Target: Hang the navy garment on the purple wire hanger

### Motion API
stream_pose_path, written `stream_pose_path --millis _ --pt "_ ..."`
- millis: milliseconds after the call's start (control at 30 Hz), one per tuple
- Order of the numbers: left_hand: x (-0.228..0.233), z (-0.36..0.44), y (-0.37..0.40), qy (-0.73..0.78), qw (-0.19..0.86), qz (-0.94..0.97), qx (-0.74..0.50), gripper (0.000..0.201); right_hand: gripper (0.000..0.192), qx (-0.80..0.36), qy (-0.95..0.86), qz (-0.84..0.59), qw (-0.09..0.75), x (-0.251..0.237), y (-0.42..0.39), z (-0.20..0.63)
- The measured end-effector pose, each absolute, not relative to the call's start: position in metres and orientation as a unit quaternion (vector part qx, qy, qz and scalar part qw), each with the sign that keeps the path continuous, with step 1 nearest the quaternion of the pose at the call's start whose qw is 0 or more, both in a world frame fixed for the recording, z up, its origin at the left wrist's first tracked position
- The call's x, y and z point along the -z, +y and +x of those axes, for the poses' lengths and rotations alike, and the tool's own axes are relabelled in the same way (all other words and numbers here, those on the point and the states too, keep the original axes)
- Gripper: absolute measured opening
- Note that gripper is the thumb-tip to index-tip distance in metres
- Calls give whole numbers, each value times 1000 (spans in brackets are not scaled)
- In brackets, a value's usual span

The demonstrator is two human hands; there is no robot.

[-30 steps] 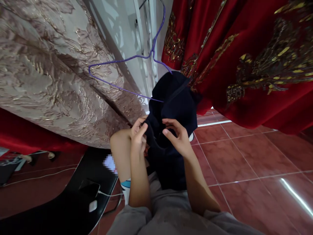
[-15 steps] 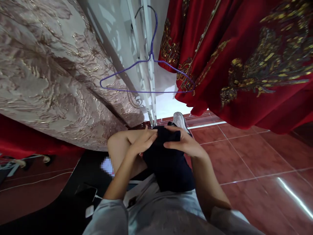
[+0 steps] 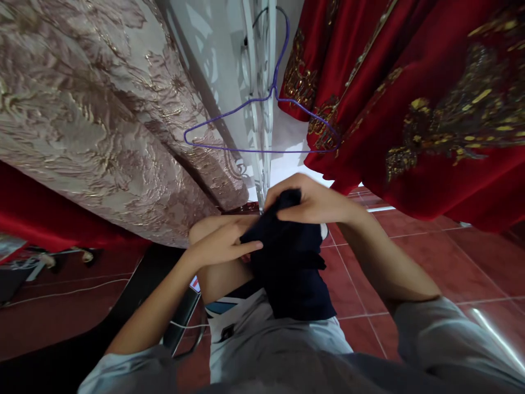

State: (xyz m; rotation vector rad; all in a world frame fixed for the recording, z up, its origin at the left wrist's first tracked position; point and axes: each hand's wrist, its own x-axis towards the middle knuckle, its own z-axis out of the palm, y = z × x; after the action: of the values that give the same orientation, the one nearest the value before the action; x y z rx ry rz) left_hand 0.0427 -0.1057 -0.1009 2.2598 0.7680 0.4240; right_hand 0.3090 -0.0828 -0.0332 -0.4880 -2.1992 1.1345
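Observation:
A dark navy cloth (image 3: 291, 273) lies across my lap, and its far end is lifted off my leg. Its exact kind I cannot make out. My right hand (image 3: 309, 200) pinches a bunched upper part of it between thumb and fingers. On the other side, my left hand (image 3: 221, 246) grips the left edge, thumb on top and the other fingers partly hidden by the cloth. A purple wire hanger (image 3: 262, 149) hangs from a white metal stand beyond my hands, with no garment on it.
A pale, gold-embroidered fabric (image 3: 102, 126) hangs at the left. Red garments with gold beading (image 3: 369, 180) hang at the right. The white metal stand (image 3: 264, 120) rises between them. A black surface (image 3: 135, 295) and a white cable (image 3: 69, 293) are at lower left, above red floor tiles (image 3: 410, 241).
My right hand has risen and now lifts part of the cloth upward. My left hand has moved from lying over the cloth to gripping its left edge. The view has shifted slightly.

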Motion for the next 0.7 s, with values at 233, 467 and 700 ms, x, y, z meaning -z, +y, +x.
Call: stream_pose_path --millis 233,467,700 --pt "95 -20 -87 473 147 862 -112 35 22 -195 -705 -379 567 40 -53 320" --pt "96 1 -128 365 439 752 -330 42 48 -279 -719 -408 488 130 12 288" --pt "107 -3 -126 467 362 762 -265 47 31 -201 -720 -432 505 127 1 331"
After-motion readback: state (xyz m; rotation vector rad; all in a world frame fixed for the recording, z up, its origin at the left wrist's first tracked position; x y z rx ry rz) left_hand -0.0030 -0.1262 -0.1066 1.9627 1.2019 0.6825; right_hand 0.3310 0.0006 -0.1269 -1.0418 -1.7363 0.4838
